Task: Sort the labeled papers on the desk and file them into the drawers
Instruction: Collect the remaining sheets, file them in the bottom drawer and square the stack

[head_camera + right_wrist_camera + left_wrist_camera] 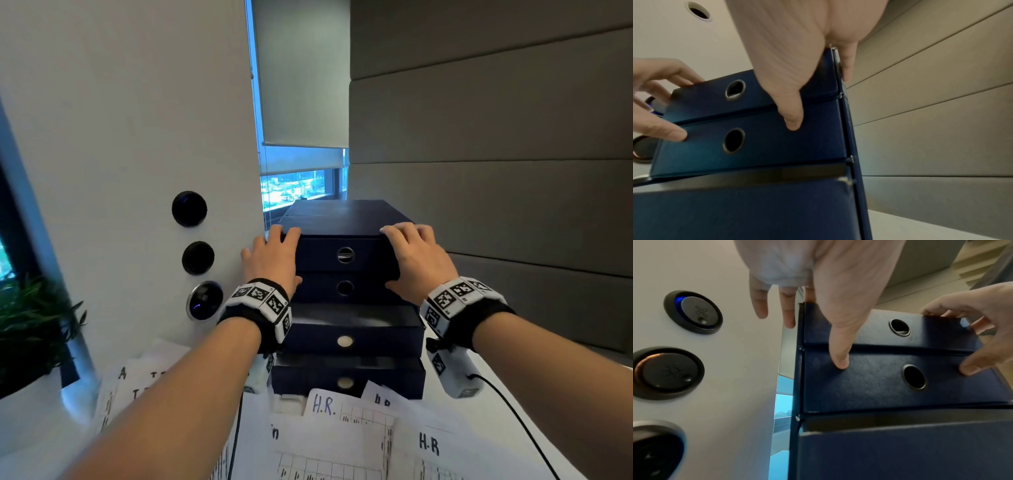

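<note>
Bracing drawer stack (342,219) top w/ L hand (274,257), fingers straight; seemingly clasping right corner w/ R hand (416,255).

White flat tabletop (931,227). Dark-blue cardboard drawer unit (346,377) stands directly on it. Loose white paper sheets (342,442) with hand-lettered "H.R." and printed grids lie flat just before the unit, overlapping. Thin black cable (235,435) crosses the top.
</note>
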`<move>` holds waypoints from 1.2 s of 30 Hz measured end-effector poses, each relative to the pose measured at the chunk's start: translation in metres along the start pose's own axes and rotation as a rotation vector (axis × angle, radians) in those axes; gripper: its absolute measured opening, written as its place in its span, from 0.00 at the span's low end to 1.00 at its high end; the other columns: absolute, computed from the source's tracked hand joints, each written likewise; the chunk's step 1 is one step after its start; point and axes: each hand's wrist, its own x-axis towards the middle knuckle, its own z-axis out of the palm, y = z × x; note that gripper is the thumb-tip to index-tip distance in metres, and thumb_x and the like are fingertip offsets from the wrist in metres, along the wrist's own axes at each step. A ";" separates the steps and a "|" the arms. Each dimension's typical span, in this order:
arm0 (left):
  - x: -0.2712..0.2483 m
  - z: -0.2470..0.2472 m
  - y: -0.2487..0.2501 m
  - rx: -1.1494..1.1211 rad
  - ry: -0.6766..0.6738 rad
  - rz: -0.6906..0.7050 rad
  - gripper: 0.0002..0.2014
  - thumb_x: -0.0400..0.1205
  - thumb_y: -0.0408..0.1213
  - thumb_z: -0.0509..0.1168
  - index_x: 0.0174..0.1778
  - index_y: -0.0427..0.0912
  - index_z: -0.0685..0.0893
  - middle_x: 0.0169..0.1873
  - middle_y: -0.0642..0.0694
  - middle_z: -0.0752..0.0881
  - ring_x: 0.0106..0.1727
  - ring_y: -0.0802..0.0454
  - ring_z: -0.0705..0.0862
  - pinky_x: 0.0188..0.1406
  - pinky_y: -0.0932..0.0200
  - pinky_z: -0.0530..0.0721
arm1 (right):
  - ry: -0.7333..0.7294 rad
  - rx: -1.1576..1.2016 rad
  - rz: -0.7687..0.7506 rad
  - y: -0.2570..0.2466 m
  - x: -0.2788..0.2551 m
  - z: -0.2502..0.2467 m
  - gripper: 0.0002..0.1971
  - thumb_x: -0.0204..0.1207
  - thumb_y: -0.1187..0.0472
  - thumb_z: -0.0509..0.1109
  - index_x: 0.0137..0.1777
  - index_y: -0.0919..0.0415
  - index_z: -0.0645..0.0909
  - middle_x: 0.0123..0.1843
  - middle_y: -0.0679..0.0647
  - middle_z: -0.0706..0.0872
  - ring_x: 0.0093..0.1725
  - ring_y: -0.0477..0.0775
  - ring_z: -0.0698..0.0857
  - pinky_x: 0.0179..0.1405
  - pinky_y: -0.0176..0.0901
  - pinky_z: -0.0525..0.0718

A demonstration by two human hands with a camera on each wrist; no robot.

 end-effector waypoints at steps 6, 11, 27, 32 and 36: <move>-0.001 -0.010 0.008 0.028 -0.036 -0.018 0.35 0.73 0.33 0.74 0.72 0.51 0.65 0.72 0.45 0.70 0.66 0.39 0.75 0.56 0.43 0.74 | -0.009 -0.062 0.013 -0.010 -0.004 -0.006 0.44 0.66 0.62 0.78 0.80 0.55 0.59 0.78 0.52 0.66 0.78 0.59 0.63 0.70 0.56 0.73; -0.040 -0.032 -0.005 -0.126 -0.203 -0.006 0.47 0.75 0.39 0.73 0.83 0.54 0.48 0.84 0.46 0.48 0.78 0.37 0.66 0.72 0.35 0.71 | -0.136 -0.010 -0.041 -0.011 -0.049 -0.035 0.36 0.71 0.56 0.74 0.79 0.52 0.66 0.82 0.53 0.64 0.80 0.58 0.65 0.78 0.55 0.66; -0.260 -0.027 0.046 0.060 -0.997 0.179 0.45 0.71 0.74 0.55 0.79 0.49 0.67 0.78 0.45 0.71 0.79 0.40 0.67 0.77 0.40 0.67 | -0.828 0.077 0.676 0.040 -0.321 -0.066 0.43 0.56 0.31 0.68 0.68 0.58 0.73 0.63 0.57 0.84 0.58 0.59 0.84 0.59 0.51 0.82; -0.264 -0.035 0.061 0.131 -1.004 0.229 0.43 0.71 0.74 0.55 0.80 0.54 0.65 0.80 0.48 0.69 0.82 0.37 0.59 0.76 0.25 0.52 | -0.796 0.074 0.648 0.033 -0.321 -0.070 0.27 0.62 0.36 0.67 0.54 0.56 0.80 0.48 0.54 0.88 0.42 0.55 0.85 0.45 0.45 0.84; -0.260 -0.039 0.069 0.052 -1.009 0.233 0.45 0.70 0.74 0.59 0.79 0.49 0.68 0.77 0.45 0.74 0.73 0.42 0.76 0.73 0.44 0.73 | -0.865 0.179 0.570 0.029 -0.297 -0.069 0.27 0.65 0.39 0.74 0.57 0.58 0.81 0.54 0.54 0.87 0.56 0.56 0.86 0.50 0.44 0.84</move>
